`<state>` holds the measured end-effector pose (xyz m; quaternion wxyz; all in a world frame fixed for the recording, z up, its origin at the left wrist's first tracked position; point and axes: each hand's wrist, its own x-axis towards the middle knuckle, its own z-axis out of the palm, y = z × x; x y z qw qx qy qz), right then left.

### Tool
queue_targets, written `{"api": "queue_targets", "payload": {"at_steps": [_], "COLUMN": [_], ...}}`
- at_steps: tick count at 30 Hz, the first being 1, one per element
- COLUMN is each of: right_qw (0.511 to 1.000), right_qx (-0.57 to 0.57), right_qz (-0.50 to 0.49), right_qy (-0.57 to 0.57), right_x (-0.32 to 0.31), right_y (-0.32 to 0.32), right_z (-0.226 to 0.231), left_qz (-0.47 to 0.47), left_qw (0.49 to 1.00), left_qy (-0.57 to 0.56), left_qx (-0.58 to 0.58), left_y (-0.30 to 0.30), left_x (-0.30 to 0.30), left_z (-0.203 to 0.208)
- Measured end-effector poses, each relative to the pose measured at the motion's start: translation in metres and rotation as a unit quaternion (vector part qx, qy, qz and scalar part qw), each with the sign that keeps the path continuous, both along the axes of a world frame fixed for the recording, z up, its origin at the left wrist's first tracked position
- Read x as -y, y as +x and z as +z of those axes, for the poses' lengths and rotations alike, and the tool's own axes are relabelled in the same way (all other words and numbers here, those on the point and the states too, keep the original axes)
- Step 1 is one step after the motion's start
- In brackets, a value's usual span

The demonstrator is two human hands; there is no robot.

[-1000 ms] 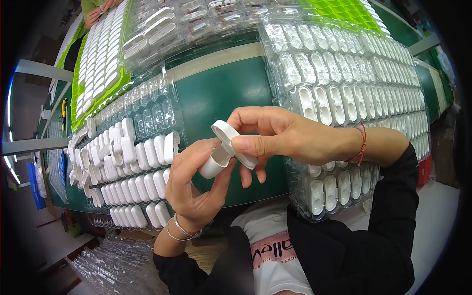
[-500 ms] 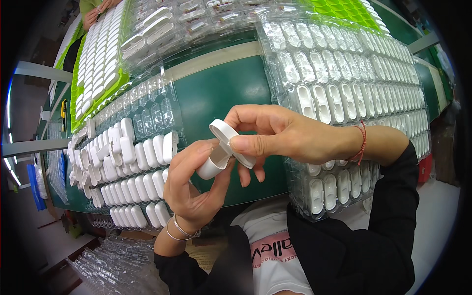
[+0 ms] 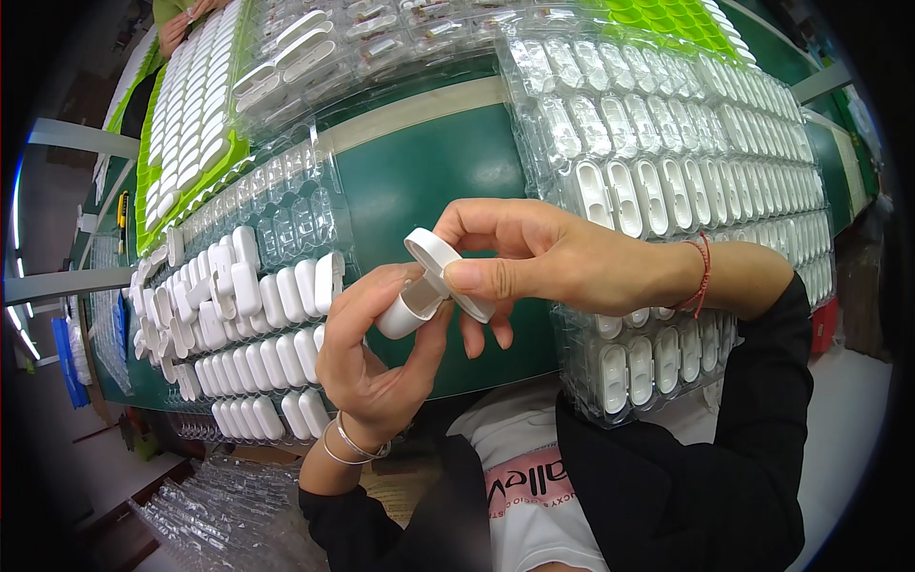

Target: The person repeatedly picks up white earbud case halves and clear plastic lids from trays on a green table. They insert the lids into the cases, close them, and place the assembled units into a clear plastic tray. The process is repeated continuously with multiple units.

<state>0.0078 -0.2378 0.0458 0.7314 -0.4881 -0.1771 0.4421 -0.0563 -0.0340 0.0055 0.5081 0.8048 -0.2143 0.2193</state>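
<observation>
In front of me I hold a small white earbud case with its two parts at an angle to each other. My left hand [image 3: 372,353] is closed, fingers and thumb on either side of the rounded case body [image 3: 400,319]. Its hollow side faces the lid. The long oval lid [image 3: 426,249] is pinched in my right hand [image 3: 548,255], and the right thumb lies across its middle. Lid and body meet or nearly meet near the right thumb tip; whether they are joined there I cannot tell.
At left, a clear tray [image 3: 276,214] bears rows and a loose pile of white case pieces [image 3: 248,289]. Stacked clear trays [image 3: 621,143] with open white shells stand at right. The green table [image 3: 429,172] lies between. Far left, a person's hand [image 3: 173,33] is by a lime-green tray [image 3: 150,203].
The case body in my left hand has shifted and tilted slightly, its bottom rising a little. My right hand and the lid stay almost where they were.
</observation>
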Motion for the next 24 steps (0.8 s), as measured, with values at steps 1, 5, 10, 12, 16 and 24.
{"api": "queue_targets", "payload": {"at_steps": [1,5,10,12,16,24], "right_qw": [1.000,1.000,0.997,0.995,0.992,0.983], "right_qx": [0.001,0.010,0.064,0.085,0.106,0.142], "right_qz": [-0.001,-0.012,-0.032,-0.040,-0.057,-0.101], "right_qy": [-0.001,-0.008,-0.031,-0.037,-0.038,-0.064], "right_x": [0.000,0.000,0.002,0.001,-0.001,-0.005], "right_y": [0.000,0.001,0.003,0.003,-0.002,-0.006], "right_z": [0.000,0.000,-0.005,-0.006,-0.010,-0.021], "left_qz": [-0.005,-0.012,-0.040,-0.048,-0.061,-0.060], "left_qw": [1.000,0.998,0.944,0.913,0.890,0.886], "left_qy": [-0.005,-0.038,-0.189,-0.250,-0.292,-0.314], "left_qx": [-0.003,-0.038,-0.267,-0.320,-0.345,-0.336], "left_y": [0.000,-0.001,-0.009,-0.011,-0.005,-0.003], "left_x": [-0.001,-0.002,-0.006,-0.006,-0.007,0.005], "left_z": [0.000,0.003,0.024,0.030,0.024,0.018]}}
